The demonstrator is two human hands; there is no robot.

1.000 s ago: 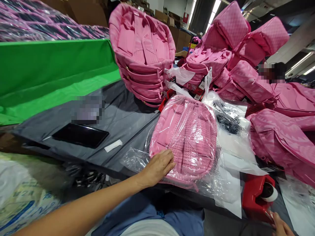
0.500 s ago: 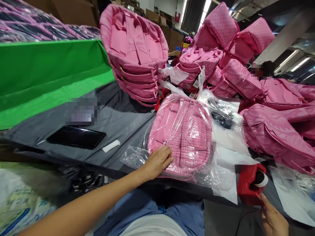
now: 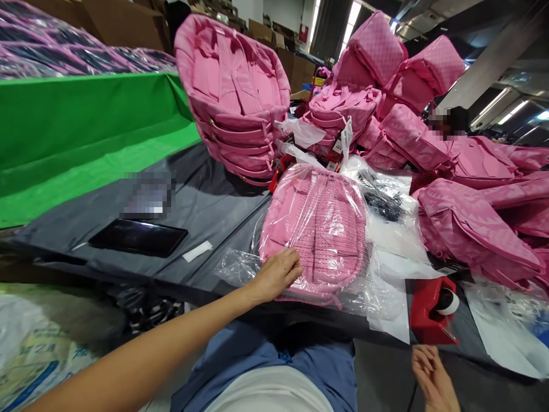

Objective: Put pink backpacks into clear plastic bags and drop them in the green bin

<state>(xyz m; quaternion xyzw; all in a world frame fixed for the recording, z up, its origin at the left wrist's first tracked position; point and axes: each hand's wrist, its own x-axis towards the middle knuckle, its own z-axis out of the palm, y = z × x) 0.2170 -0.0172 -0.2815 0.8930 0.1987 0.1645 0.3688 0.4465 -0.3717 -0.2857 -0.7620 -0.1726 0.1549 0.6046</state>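
A pink backpack (image 3: 300, 229) lies flat in a clear plastic bag (image 3: 369, 294) at the table's front edge. My left hand (image 3: 278, 272), fingers curled, presses on its lower left part and grips the plastic there. To the right stands a red tape dispenser (image 3: 422, 317) with a roll of tape (image 3: 448, 301) in it. My right hand (image 3: 430, 366) is just below and in front of the dispenser, its fingers bent together. Whatever may be between those fingertips is too small to make out.
A tall stack of pink backpacks (image 3: 240, 103) stands behind. More pink backpacks (image 3: 476, 229) are heaped at the right. A black phone (image 3: 138, 237) and a white paper strip (image 3: 197, 252) lie on the left of the dark tablecloth (image 3: 214, 212). A person's head (image 3: 457, 121) shows far back.
My right hand has moved left, from the dispenser's lower right side to below its front, and its fingers have drawn together. My left hand stays on the bagged backpack. The view shifts slightly.
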